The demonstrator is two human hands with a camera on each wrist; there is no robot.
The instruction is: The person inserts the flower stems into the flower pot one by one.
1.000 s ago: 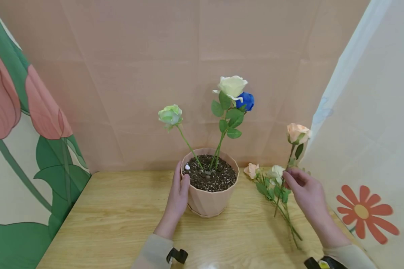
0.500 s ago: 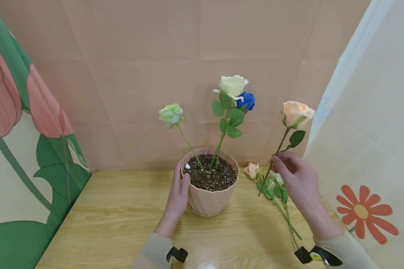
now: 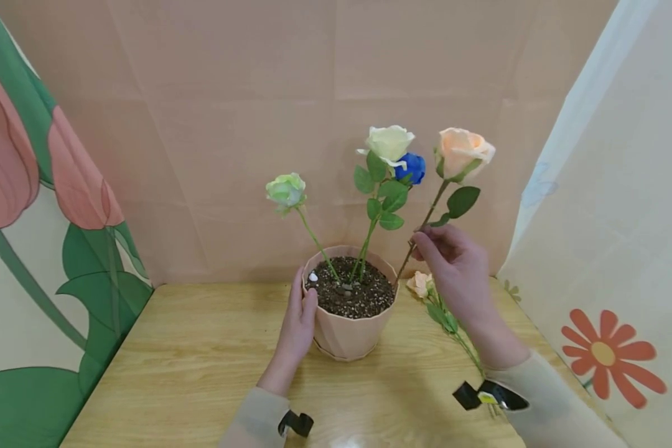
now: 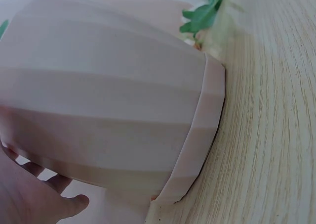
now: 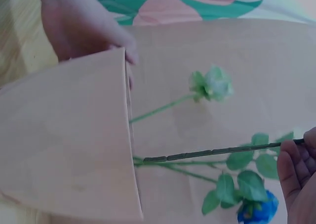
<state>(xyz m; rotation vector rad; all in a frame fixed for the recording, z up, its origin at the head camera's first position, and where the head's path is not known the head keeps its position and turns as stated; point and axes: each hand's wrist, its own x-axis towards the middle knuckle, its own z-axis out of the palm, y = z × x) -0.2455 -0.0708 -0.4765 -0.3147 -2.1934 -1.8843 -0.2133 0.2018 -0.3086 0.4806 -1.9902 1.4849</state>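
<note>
My right hand (image 3: 453, 264) pinches the brown stem of a peach artificial rose (image 3: 463, 154) between thumb and fingers. The stem slants down to the left, its lower end by the right rim of a pink flower pot (image 3: 350, 336). My left hand (image 3: 297, 317) rests along the pot's left side with fingers fairly straight, and shows at the lower left of the left wrist view. In the pot's dark soil (image 3: 336, 298) stand a pale green rose (image 3: 287, 190), a white rose (image 3: 390, 143) and a blue rose (image 3: 411, 168).
Right of the pot, more artificial flowers, including a peach one (image 3: 420, 284), lie on the wooden table (image 3: 201, 361), partly hidden by my right arm. A white pebble (image 3: 313, 277) sits on the soil. Cloth backdrops (image 3: 229, 124) enclose the back and sides.
My right hand has lifted the peach rose from beside the lying flowers and brought it left and up to the pot's right rim. The left hand stays on the pot.
</note>
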